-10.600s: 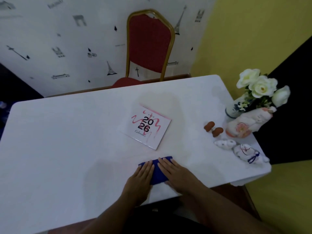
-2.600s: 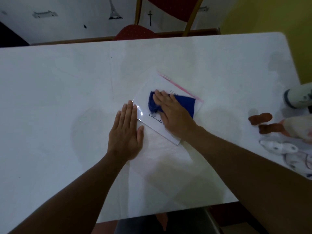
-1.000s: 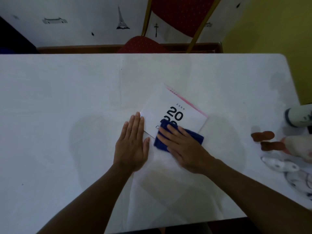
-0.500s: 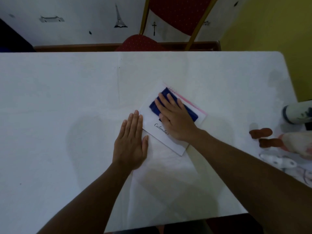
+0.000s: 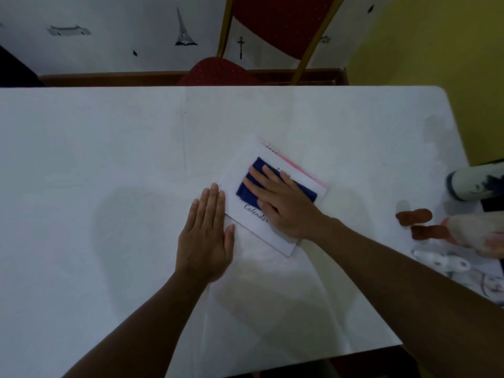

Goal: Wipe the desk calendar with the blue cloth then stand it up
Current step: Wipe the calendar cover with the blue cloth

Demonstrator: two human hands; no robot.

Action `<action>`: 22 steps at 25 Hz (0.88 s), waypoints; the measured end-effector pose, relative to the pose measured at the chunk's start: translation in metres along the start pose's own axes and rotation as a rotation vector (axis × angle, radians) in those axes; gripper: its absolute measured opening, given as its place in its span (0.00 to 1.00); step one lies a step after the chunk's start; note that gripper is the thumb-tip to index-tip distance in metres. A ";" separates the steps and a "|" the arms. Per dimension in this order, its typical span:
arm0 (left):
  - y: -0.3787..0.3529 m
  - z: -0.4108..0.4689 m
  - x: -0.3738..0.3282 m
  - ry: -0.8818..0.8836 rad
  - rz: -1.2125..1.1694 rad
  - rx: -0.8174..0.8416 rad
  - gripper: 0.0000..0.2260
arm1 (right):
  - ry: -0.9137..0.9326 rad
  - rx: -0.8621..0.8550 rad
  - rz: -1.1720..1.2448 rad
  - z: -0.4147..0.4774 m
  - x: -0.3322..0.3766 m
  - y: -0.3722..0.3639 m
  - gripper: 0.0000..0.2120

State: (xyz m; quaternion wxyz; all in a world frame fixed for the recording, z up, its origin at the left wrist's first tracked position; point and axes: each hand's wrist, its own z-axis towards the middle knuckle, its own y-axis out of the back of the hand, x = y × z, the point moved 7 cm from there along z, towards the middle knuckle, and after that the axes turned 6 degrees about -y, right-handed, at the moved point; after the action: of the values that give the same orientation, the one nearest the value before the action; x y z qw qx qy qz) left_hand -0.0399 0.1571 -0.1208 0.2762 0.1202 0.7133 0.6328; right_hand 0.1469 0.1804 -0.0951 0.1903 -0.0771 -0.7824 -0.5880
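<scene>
The white desk calendar (image 5: 246,162) lies flat on the white table (image 5: 109,159), a pink binding along its far right edge. The folded blue cloth (image 5: 246,190) rests on the calendar's cover. My right hand (image 5: 281,203) presses flat on the cloth, fingers spread, and hides most of the print; only the word "Calendar" shows. My left hand (image 5: 206,236) lies flat on the table with its fingertips at the calendar's left edge.
At the table's right edge stand a white vase (image 5: 474,184), two small brown figures (image 5: 414,216), a pale pink-patterned figurine (image 5: 480,236) and white ceramic animals (image 5: 441,260). A red chair (image 5: 275,28) with a gold frame stands behind the far edge.
My right hand slid the cloth from the calendar's near edge up over its cover, then slightly back toward the middle. My left hand has stayed in place.
</scene>
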 end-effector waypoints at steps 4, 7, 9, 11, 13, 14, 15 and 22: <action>0.000 0.001 0.000 0.006 0.000 0.006 0.32 | -0.066 -0.080 -0.094 0.053 0.006 0.009 0.26; 0.001 0.000 -0.001 0.005 0.005 0.008 0.32 | -0.082 -0.123 -0.062 0.040 0.011 0.001 0.26; 0.000 0.001 0.001 0.001 0.012 0.007 0.31 | -0.057 -0.130 -0.048 0.014 0.018 -0.010 0.27; -0.001 0.001 0.001 -0.005 0.017 0.010 0.31 | -0.013 -0.110 -0.032 -0.016 0.024 -0.020 0.27; 0.000 0.001 0.001 -0.004 0.017 0.019 0.30 | 0.048 -0.069 -0.041 -0.045 0.029 -0.026 0.27; 0.000 0.001 0.001 -0.004 0.015 0.026 0.31 | 0.083 -0.045 -0.046 -0.057 0.031 -0.028 0.27; 0.002 0.002 0.000 -0.001 0.010 0.036 0.31 | 0.122 -0.018 -0.048 -0.069 0.032 -0.029 0.27; 0.027 0.008 -0.009 0.030 -0.023 0.167 0.33 | 0.087 -0.115 0.259 -0.129 0.025 -0.006 0.31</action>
State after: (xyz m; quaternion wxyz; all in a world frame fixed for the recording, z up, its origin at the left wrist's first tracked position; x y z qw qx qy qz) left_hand -0.0333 0.1634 -0.0933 0.2618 0.1251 0.7689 0.5698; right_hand 0.1487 0.0530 -0.0604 0.2934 -0.1627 -0.7219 -0.6052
